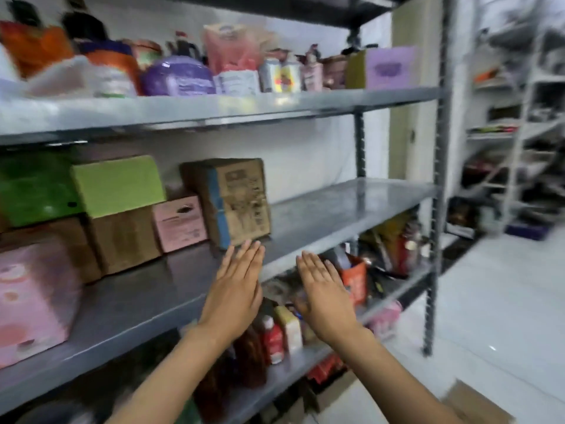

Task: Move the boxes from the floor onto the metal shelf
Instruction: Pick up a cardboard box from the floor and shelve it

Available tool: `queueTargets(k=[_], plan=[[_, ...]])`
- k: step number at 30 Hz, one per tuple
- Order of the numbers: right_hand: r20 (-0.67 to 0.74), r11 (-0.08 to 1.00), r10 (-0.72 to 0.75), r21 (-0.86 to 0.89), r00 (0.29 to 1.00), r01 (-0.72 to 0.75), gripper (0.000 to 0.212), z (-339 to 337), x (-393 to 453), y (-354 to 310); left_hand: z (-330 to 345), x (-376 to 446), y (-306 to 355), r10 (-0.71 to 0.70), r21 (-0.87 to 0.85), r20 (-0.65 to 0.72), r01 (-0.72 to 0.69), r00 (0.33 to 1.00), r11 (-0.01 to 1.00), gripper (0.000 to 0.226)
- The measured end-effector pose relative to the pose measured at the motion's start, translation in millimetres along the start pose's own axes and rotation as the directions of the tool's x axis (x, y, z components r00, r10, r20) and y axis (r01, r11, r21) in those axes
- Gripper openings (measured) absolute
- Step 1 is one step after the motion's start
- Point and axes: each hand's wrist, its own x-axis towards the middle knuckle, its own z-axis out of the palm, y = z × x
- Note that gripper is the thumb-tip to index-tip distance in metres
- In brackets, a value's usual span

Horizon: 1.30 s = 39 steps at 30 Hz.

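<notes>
- So, from the head view: both my hands are empty. My left hand (237, 289) and my right hand (321, 289) are held out flat in front of the middle level, fingers straight and together, palms turned toward each other, gripping nothing.
- Just past my left fingertips (255, 247) a brown carton with a blue strip (235, 198) stands on the metal shelf (336, 209). Whether I am touching its lower edge I cannot tell; the frame is blurred.
- That carton stands upright, its long axis vertical, its printed face turned out toward me and slightly to my right.
- Further left on the same level sit a pink box (180, 223), a green box (117, 185) stacked on a plain brown box (122, 240), and a large pink box (33, 298) at the near end. I judge a good part of the job is done.
- At the lower right edge, a brown cardboard box (477, 405) lies on the white floor (489, 301), partly cut off by the frame. That one is left to lift, I reckon, and the right half of the shelf is bare for it.
</notes>
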Motion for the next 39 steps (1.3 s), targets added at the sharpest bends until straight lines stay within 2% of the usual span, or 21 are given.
queueTargets(k=[3, 7, 9, 14, 16, 20, 26, 29, 30, 32, 34, 39], plan=[[0.008, 0.992, 0.118, -0.036, 0.993, -0.117, 0.084, -2, -35, 55, 33, 23, 58, 0.081, -0.088, 0.024, -0.078, 0.996, 0.993, 0.061], [-0.049, 0.962, 0.267, -0.04, 0.963, -0.269, 0.073, -6, -88, 123, 83, 40, 138, 0.166, -0.195, 0.078, -0.149, 0.983, 0.97, 0.062], [-0.018, 0.948, 0.315, -0.031, 0.949, -0.316, 0.075, -4, -117, 152, 108, 40, 175, 0.187, -0.254, 0.11, -0.154, 0.976, 0.955, 0.062], [0.078, 0.873, 0.488, -0.023, 0.869, -0.488, 0.077, 22, -192, 219, 171, 15, 259, 0.168, -0.444, 0.223, -0.053, 0.96, 0.894, 0.064], [0.136, 0.831, 0.554, -0.025, 0.822, -0.556, 0.078, 40, -220, 240, 200, -6, 289, 0.212, -0.486, 0.3, -0.042, 0.93, 0.873, 0.065], [0.208, 0.727, 0.67, 0.011, 0.712, -0.687, 0.079, 83, -275, 272, 247, -39, 347, 0.247, -0.58, 0.45, 0.07, 0.858, 0.812, 0.066], [0.34, 0.561, 0.784, -0.031, 0.519, -0.827, 0.081, 156, -342, 315, 322, -62, 420, 0.231, -0.555, 0.624, 0.215, 0.747, 0.803, 0.063], [0.414, 0.468, 0.814, -0.056, 0.406, -0.882, 0.085, 189, -362, 331, 355, -97, 437, 0.236, -0.446, 0.746, 0.203, 0.622, 0.872, 0.065], [0.43, 0.446, 0.82, -0.067, 0.378, -0.892, 0.086, 199, -368, 335, 364, -109, 441, 0.236, -0.408, 0.784, 0.19, 0.574, 0.893, 0.066], [0.449, 0.424, 0.825, -0.093, 0.342, -0.901, 0.085, 217, -376, 344, 384, -119, 448, 0.254, -0.37, 0.814, 0.128, 0.522, 0.92, 0.068], [0.479, 0.416, 0.817, -0.102, 0.321, -0.904, 0.083, 234, -382, 351, 401, -114, 456, 0.274, -0.367, 0.82, 0.094, 0.503, 0.926, 0.068], [0.536, 0.364, 0.806, -0.114, 0.251, -0.924, 0.08, 278, -390, 362, 449, -83, 480, 0.294, -0.421, 0.802, 0.144, 0.52, 0.895, 0.067]])
